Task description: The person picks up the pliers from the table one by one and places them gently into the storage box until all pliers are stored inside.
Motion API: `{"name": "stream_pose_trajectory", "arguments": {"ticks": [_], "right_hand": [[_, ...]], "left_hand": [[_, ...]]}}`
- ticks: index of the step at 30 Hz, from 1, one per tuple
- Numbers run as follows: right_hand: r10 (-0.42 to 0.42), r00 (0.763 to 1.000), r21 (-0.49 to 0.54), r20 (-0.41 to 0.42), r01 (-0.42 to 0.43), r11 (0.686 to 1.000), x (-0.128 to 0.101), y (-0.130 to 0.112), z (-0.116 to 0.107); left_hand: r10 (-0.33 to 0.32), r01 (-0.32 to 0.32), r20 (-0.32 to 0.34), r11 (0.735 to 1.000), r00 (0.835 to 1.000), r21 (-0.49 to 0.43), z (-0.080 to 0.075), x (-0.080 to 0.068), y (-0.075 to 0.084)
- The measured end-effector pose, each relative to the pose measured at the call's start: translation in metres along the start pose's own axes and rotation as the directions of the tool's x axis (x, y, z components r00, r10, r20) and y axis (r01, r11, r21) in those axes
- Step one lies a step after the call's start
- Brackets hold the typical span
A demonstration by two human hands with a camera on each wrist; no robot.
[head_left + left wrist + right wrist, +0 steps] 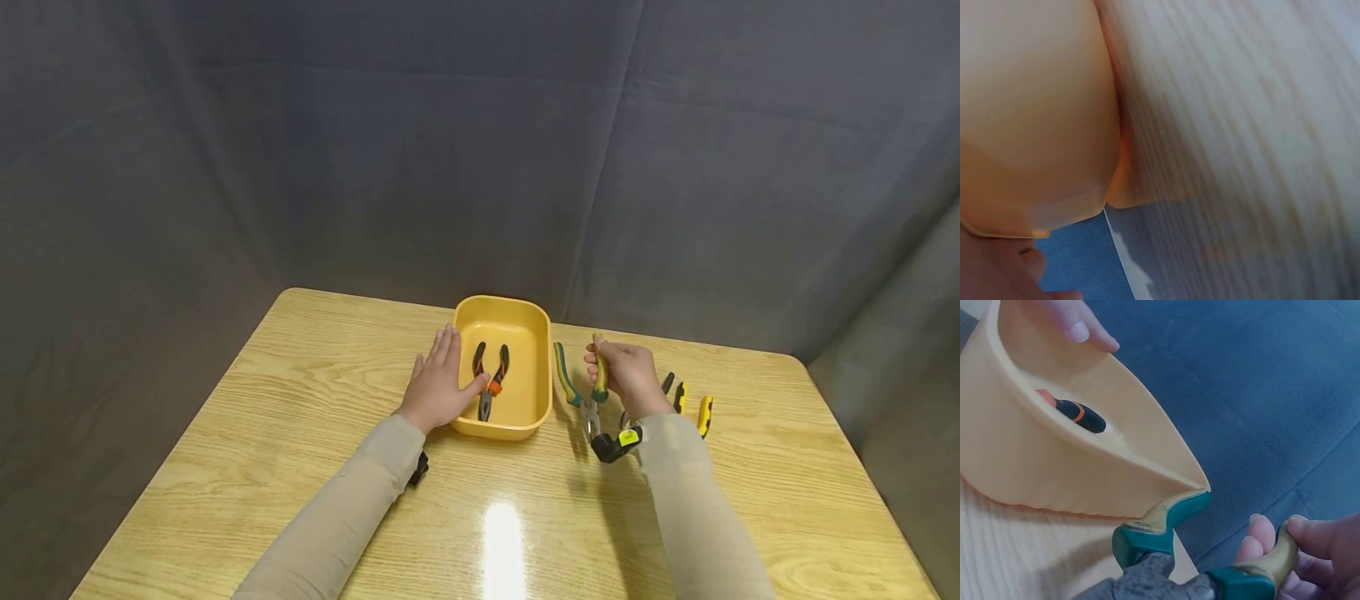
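Note:
My left hand (442, 385) lies over the left rim of a yellow plastic bin (528, 400), fingers straight, thumb reaching inside. In the bin rests a pair of long-nose pliers (486, 406) with black and orange handles, its handles spread. To the right of the bin, my right hand (630, 373) pinches one handle of green-and-yellow pliers (567, 377) between thumb and fingers. These pliers hang jaws down above the table, handles apart. In the right wrist view their free handle (1188, 509) appears close to the bin's wall; whether it touches, I cannot tell.
Beyond my right wrist lie yellow-and-black tool handles (706, 415), partly hidden by the arm. Black wrist cameras (611, 446) are strapped on. The wood-grain table (315, 375) ends at the back against a dark grey curtain (420, 183).

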State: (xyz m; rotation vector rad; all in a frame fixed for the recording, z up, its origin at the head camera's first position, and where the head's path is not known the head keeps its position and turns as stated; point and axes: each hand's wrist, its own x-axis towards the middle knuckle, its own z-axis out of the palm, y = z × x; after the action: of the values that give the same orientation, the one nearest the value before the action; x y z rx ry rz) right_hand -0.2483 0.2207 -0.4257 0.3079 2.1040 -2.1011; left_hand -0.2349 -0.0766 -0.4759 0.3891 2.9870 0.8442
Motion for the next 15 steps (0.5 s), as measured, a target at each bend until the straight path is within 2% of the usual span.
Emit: {"name": "stream_pose_trajectory", "arguments": {"ticks": [8, 15], "right_hand": [[0.006, 1.0, -0.025, 0.007, -0.006, 1.0, 0.0, -0.01, 0.002], [-0.013, 1.0, 0.018, -0.014, 0.014, 1.0, 0.003, -0.013, 0.007]], "left_hand": [[-0.022, 0.02, 0.023, 0.996, 0.999, 0.082, -0.002, 0.0, 0.001], [-0.034, 0.029, 0.037, 0.992, 0.999, 0.127, -0.004, 0.0, 0.004]]}}
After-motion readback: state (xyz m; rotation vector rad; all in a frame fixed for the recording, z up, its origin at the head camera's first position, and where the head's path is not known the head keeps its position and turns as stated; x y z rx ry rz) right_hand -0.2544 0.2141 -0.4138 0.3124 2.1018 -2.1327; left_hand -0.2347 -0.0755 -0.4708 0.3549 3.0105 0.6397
